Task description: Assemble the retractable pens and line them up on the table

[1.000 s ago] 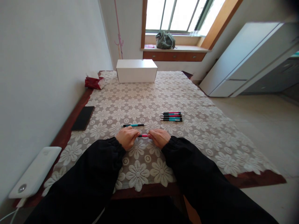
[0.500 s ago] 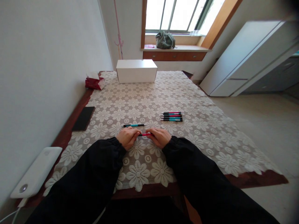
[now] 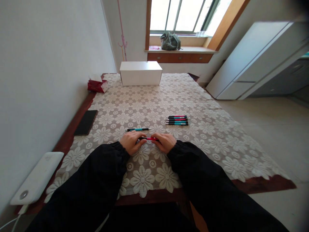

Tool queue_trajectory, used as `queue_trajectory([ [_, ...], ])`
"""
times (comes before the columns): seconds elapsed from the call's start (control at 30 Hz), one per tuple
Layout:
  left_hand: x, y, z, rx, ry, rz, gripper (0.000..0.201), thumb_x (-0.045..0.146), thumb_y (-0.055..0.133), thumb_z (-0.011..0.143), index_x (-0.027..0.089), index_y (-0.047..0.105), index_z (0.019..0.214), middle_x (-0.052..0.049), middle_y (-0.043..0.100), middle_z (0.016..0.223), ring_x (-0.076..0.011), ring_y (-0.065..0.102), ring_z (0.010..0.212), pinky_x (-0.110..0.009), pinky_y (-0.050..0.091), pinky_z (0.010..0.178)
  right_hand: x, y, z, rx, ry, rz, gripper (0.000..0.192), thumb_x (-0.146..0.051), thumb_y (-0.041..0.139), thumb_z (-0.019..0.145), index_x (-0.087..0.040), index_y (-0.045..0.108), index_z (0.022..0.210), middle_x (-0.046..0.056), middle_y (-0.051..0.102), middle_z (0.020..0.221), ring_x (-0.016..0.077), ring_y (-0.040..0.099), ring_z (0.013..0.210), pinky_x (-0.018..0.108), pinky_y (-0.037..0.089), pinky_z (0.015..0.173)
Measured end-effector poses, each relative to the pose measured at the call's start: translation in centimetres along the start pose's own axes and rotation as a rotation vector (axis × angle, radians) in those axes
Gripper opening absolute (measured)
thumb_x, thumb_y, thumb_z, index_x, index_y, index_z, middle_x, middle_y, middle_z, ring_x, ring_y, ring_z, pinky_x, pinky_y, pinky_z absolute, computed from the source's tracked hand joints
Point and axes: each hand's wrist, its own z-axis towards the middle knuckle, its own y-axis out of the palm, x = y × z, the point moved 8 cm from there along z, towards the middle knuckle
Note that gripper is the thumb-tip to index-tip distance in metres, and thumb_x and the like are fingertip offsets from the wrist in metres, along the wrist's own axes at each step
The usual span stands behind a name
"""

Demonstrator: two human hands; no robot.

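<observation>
A slim red pen lies level and crosswise just above a lace tablecloth, held at both ends between 2 hands near the table's front edge. It looks light, stiff and smooth, likely plastic, so it should need only a gentle pinch; the barrel could roll or slip under loose fingers, and the best hold seems to be on the barrel near each end, as it is gripped here. The left hand is curled, knuckles up, its fingertips pinching the pen's left end. The right hand mirrors it, fingers bent and closed on the right end, covering that tip. Both wrists rest low on the cloth, and both forearms, in black sleeves, angle inward from the bottom of the view so the hands nearly meet. Just beyond the hands, apart from them, 1 teal pen lies flat and crosswise. Farther right and back, a row of about 5 pens, red and teal, lies side by side, touching or nearly so. A black phone sits at the left edge of the table, and a white power bank lies nearer at the front left corner. At the far end are a white box and a red tissue pack.
</observation>
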Motion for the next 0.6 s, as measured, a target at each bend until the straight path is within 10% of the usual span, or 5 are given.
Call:
queue_trajectory([
  [0.6, 0.45, 0.19, -0.02, -0.030, 0.036, 0.034, 0.040, 0.039, 0.042, 0.104, 0.019, 0.071, 0.086, -0.007, 0.070, 0.087, -0.0187, 0.064, 0.084, -0.032, 0.049, 0.079, -0.35, -0.21, 0.05, 0.022, -0.044, -0.003, 0.017, -0.035, 0.059, 0.097, -0.020, 0.063, 0.103, 0.004, 0.071, 0.081, 0.0178, 0.064, 0.072, 0.027, 0.040, 0.068],
])
